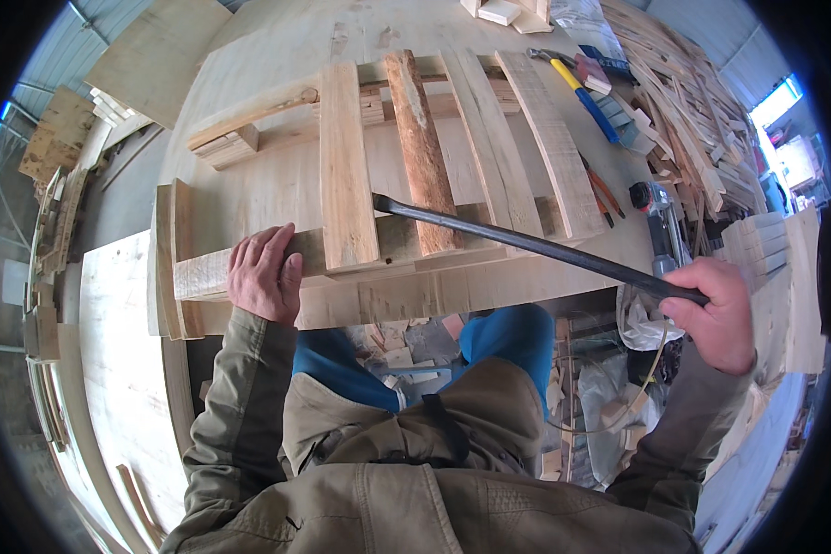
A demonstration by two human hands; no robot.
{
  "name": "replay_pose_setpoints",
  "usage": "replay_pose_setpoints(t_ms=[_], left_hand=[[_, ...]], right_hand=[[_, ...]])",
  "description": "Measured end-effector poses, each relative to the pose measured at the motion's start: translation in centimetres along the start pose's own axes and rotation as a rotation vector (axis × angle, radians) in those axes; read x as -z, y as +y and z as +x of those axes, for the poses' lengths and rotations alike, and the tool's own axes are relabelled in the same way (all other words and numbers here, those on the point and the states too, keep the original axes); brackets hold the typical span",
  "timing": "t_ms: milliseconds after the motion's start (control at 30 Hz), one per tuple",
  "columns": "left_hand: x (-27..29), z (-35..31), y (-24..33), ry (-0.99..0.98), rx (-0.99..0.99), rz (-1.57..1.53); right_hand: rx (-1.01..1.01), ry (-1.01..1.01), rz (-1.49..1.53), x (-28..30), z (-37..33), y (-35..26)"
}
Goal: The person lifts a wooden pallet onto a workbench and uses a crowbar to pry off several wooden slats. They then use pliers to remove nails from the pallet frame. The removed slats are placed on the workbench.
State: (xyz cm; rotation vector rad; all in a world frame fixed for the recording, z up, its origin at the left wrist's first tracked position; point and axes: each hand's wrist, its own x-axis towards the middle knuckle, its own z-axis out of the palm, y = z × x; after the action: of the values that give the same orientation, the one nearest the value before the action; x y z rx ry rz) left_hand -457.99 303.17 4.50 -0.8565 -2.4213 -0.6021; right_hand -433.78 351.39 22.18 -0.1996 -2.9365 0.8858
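On the plywood-topped bench lies a wooden pallet frame (pixel 351 166), with several slats nailed across its two long rails. My right hand (pixel 714 312) is closed round one end of a dark metal pry bar (pixel 526 242). The bar slants across the slats, and its flattened tip sits beside the edge of the leftmost slat (pixel 346 157). A rough, bark-covered slat (pixel 422 152) passes beneath the bar. My left hand (pixel 266 274) rests on the near rail (pixel 203 274), left of the slats, fingers over its top and thumb apart.
A yellow-and-blue-handled hammer (pixel 586 102), orange-handled pliers (pixel 605 194) and a nail gun (pixel 660 226) lie right of the pallet. Stacked timber strips (pixel 683 111) fill the right side. A plywood sheet (pixel 125 342) stands at left; wood scraps and plastic bags (pixel 619 406) lie below the bench.
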Motion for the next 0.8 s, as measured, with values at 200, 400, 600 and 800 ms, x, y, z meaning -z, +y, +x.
replay_pose_setpoints(t_ms=[200, 400, 600, 800], left_hand=[[0.3, -0.5, 0.0, -0.02, 0.036, -0.005], [-0.7, -0.4, -0.3, 0.035, 0.028, 0.028], [-0.3, -0.4, -0.1, 0.058, 0.025, -0.024], [0.0, -1.1, -0.7, 0.126, 0.161, -0.143]], right_hand=[[-0.088, 0.051, 0.294, -6.2, -0.8, 5.6], [-0.031, 0.021, 0.285, -5.2, -0.9, 6.4], [-0.045, 0.058, 0.319, -5.8, -1.4, 5.4], [-0.062, 0.083, 0.272, -5.0, -2.4, 3.3]])
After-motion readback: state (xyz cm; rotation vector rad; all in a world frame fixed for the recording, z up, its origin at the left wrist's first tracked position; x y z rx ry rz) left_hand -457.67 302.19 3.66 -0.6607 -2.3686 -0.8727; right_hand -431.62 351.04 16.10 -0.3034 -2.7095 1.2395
